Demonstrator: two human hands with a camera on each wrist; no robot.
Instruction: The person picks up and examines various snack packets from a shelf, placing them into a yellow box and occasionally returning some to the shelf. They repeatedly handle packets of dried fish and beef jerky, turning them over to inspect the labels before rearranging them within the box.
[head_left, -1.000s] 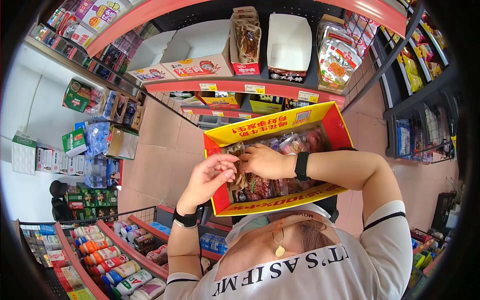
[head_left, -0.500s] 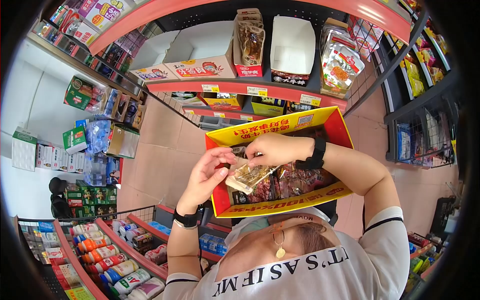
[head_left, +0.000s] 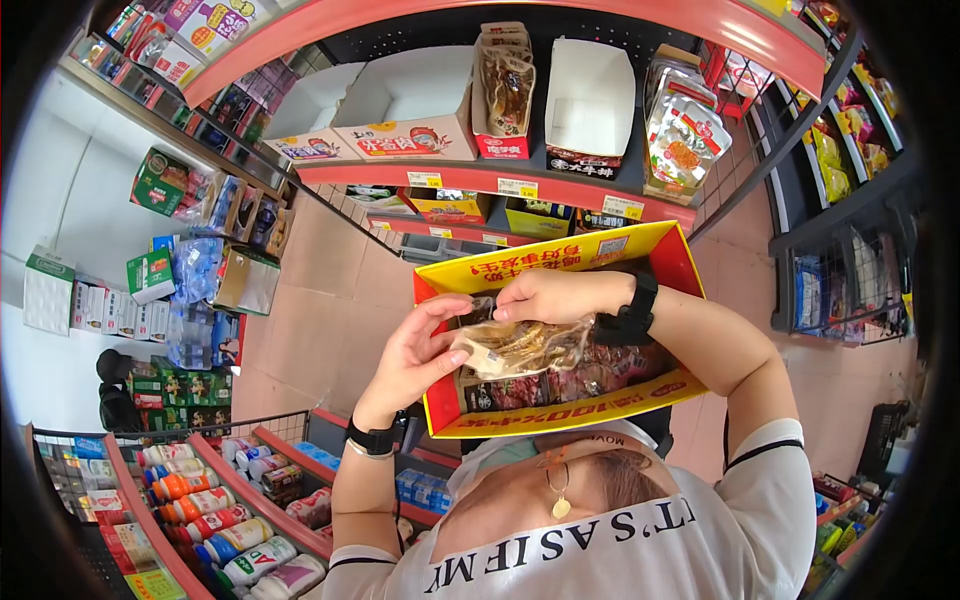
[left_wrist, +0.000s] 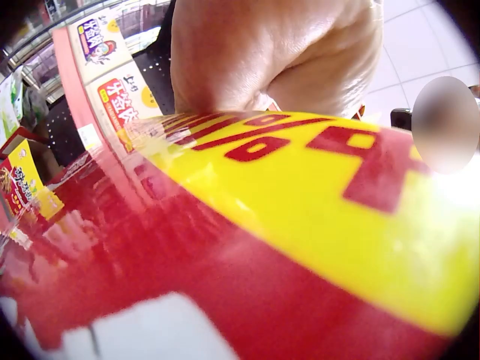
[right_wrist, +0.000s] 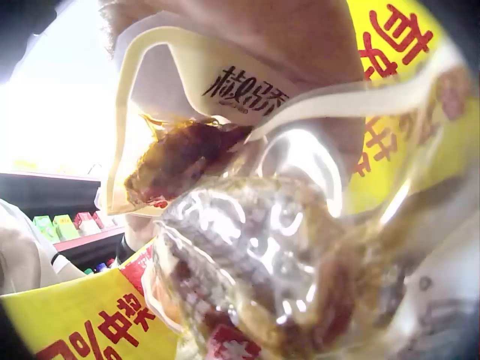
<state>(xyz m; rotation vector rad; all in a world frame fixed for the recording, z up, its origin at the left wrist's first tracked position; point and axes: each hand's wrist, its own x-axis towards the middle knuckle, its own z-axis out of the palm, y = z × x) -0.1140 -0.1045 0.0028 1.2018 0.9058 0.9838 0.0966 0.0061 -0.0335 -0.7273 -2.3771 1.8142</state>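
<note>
In the head view, an upright-walled yellow and red carton (head_left: 530,258) sits against the person's front. Inside lie several dark red snack packets (head_left: 515,390). The right hand (head_left: 560,297) pinches the upper edge of a clear, pale-ended snack packet (head_left: 530,348) with brown food inside, over the carton. At the packet's left end is the left hand (head_left: 412,352), its thumb tip overlapping the corner and its fingers loosely curved. Close up in the right wrist view are shiny packet film (right_wrist: 255,247) and a white-edged end with dark characters. The carton's side (left_wrist: 300,172) hides the left fingertips in the left wrist view.
Ahead stands a red-edged shelf (head_left: 450,178) with an open white carton (head_left: 590,95), a carton of brown packets (head_left: 505,95) and silver packets (head_left: 685,145). A bottle rack (head_left: 210,500) is low at left. Stacked goods (head_left: 190,335) line the left wall.
The right hand has gone from reaching among the packets to holding one up over the carton. That packet has swung flatter and lies closer to the left thumb. The left hand has barely moved.
</note>
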